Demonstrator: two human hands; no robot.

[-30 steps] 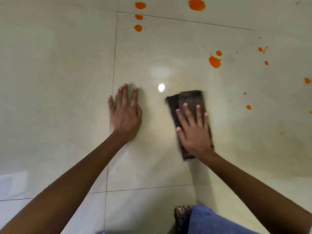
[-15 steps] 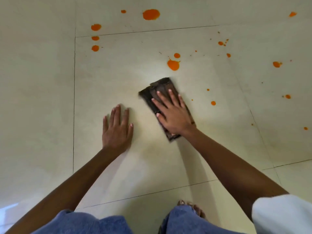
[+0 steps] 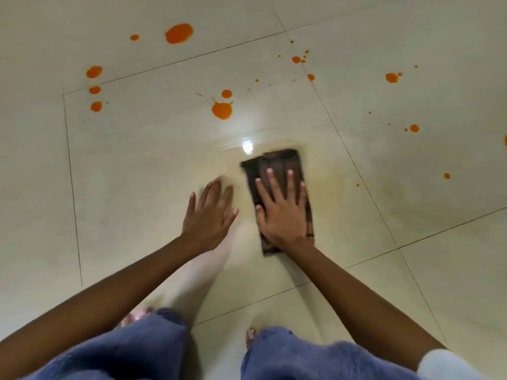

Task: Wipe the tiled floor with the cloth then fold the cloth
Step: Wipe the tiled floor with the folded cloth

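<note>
A dark brown folded cloth (image 3: 277, 165) lies flat on the cream tiled floor (image 3: 142, 160). My right hand (image 3: 282, 207) presses on it with straight, spread fingers and covers its near half. My left hand (image 3: 210, 212) lies flat on the bare tile just left of the cloth, fingers straight, holding nothing. Orange spill spots dot the floor beyond the cloth: a large blot (image 3: 222, 109) straight ahead, another (image 3: 179, 33) farther back, smaller drops at left (image 3: 94, 72) and at right (image 3: 391, 77). A faint wet smear surrounds the cloth.
My knees in blue jeans (image 3: 137, 352) fill the bottom edge, with toes (image 3: 251, 334) showing between them. A white sleeve (image 3: 444, 364) shows at the bottom right. Dark grout lines cross the floor. A ceiling light glares (image 3: 247, 146) on the tile by the cloth.
My right hand has slid the cloth back toward me and to the right, away from the big orange blot. My left hand has shifted right, closer to the cloth.
</note>
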